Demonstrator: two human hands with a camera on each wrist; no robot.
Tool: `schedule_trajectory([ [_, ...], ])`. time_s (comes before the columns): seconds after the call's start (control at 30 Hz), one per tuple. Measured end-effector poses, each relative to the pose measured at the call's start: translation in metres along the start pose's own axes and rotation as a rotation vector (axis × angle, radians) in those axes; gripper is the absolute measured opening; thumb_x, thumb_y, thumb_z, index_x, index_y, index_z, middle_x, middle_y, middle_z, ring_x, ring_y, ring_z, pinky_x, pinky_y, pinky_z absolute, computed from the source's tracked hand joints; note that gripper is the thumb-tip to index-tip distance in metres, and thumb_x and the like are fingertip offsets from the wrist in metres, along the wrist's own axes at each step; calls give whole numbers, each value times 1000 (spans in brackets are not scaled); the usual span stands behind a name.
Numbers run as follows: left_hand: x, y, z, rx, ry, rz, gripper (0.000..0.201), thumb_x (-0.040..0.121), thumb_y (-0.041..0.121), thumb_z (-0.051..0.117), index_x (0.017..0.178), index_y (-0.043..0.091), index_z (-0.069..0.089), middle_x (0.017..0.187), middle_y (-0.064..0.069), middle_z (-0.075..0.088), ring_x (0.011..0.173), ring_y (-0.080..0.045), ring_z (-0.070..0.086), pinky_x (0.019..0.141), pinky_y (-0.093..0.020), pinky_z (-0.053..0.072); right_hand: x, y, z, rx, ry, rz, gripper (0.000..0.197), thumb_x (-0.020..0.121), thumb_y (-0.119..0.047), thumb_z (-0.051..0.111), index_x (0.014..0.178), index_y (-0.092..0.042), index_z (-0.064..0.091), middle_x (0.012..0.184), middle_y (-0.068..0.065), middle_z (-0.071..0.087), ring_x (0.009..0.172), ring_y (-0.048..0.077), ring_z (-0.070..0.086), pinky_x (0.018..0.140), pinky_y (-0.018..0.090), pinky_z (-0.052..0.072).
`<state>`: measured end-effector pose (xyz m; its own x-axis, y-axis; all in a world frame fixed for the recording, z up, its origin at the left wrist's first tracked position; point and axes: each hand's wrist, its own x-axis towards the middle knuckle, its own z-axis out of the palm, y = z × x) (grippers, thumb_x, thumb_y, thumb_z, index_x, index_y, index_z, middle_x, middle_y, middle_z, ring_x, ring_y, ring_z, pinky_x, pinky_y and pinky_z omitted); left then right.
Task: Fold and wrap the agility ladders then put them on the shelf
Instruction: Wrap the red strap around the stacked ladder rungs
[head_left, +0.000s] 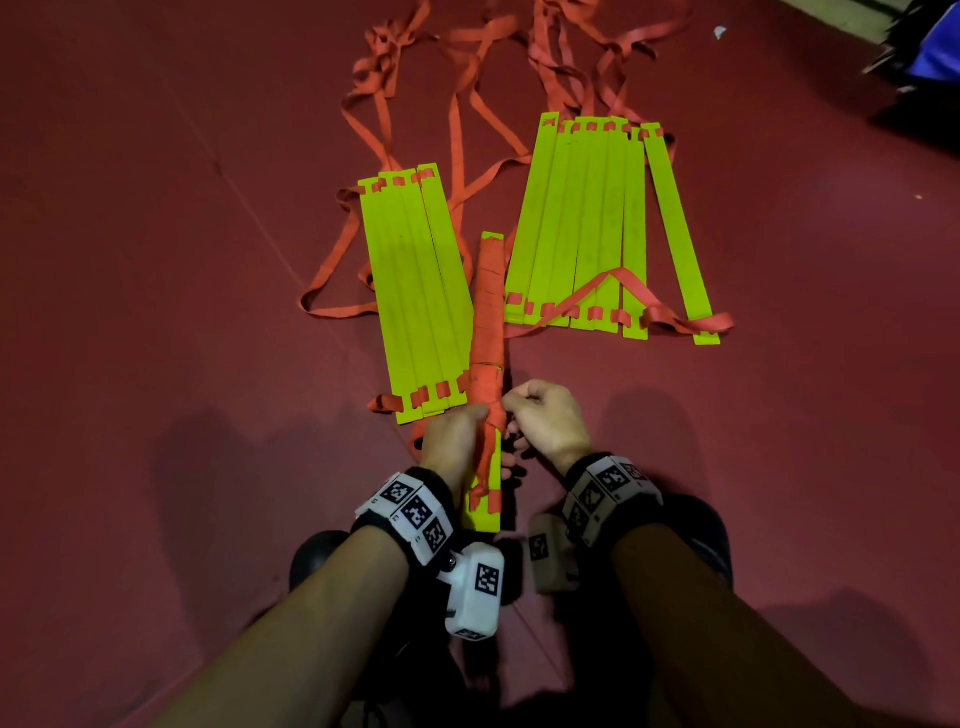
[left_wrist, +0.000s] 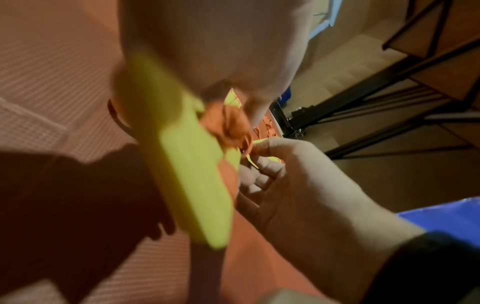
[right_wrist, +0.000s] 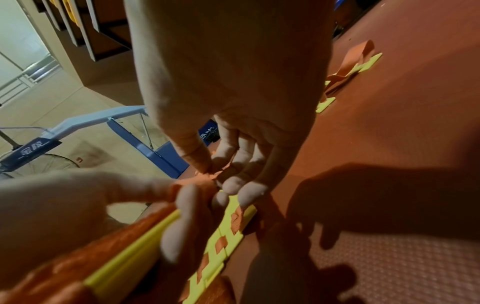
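A wrapped ladder bundle (head_left: 489, 332) of yellow-green rungs bound in orange strap lies lengthwise in front of me, its near end lifted. My left hand (head_left: 467, 423) grips that bundle near its lower end, fingers curled round it. My right hand (head_left: 514, 408) pinches the orange strap (right_wrist: 207, 176) between thumb and forefinger right at the bundle's knot (left_wrist: 226, 125). In the left wrist view the bundle's bare yellow end (left_wrist: 187, 176) points toward the camera. Two unwrapped ladder stacks lie flat: one on the left (head_left: 415, 291), one on the right (head_left: 587, 223).
Loose orange straps (head_left: 467, 78) trail in tangles across the red floor (head_left: 156, 260) beyond the stacks. Dark shelving (right_wrist: 85, 30) stands off the mat, with a blue frame (right_wrist: 145, 144) nearby. Dark bags (head_left: 919, 62) sit at the far right.
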<state>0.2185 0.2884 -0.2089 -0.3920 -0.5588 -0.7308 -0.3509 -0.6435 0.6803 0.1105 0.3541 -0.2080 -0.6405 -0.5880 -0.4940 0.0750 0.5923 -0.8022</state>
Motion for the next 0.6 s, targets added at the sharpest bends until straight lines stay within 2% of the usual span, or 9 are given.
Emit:
schedule_trajectory([
  [0.07,1,-2,0,38,-2,26,33,102,22,57,96,-7,72,73,-25,71,52,-30,68,45,-32,55,0,1,0,3,0,2,12,90,-23,60,82,-22,68,58,-5,66,57,16,65,68,46,61],
  [0.23,-1,-5,-2,111,46,85,38,103,32,62,86,-1,68,65,-22,68,42,-24,63,40,-25,49,-1,-1,1,-10,-45,-15,11,97,-20,56,90,-22,65,65,-1,66,58,15,65,63,38,59],
  [0.3,-2,-3,-1,122,59,95,38,104,31,60,88,-2,67,65,-22,66,39,-23,61,36,-23,45,-2,-2,3,-55,-31,-40,11,99,-19,55,91,-23,62,69,0,67,59,16,67,58,36,61],
  [0.4,2,-2,0,89,41,36,32,103,22,55,97,-7,66,63,-23,65,42,-28,60,39,-27,47,-3,-2,6,-112,-2,-63,11,101,-16,52,95,-19,61,77,-1,66,57,15,67,52,29,57],
  [0.47,2,-2,0,68,27,8,35,100,22,51,102,-9,66,66,-25,64,44,-29,60,42,-29,48,-3,-1,6,-136,8,-83,11,101,-15,51,97,-19,60,81,-2,65,59,16,69,56,34,61],
  [0.53,1,-2,0,54,10,5,42,102,30,48,96,-6,68,68,-25,66,47,-30,61,44,-30,49,-2,0,6,-138,4,-98,10,102,-16,50,98,-20,58,86,-1,64,63,16,69,61,38,63],
  [0.6,-2,-1,1,38,13,27,46,106,34,47,93,-5,68,66,-24,66,46,-29,61,43,-29,50,-2,0,5,-143,-16,-100,10,103,-16,49,99,-20,57,88,1,63,65,15,69,61,34,63],
])
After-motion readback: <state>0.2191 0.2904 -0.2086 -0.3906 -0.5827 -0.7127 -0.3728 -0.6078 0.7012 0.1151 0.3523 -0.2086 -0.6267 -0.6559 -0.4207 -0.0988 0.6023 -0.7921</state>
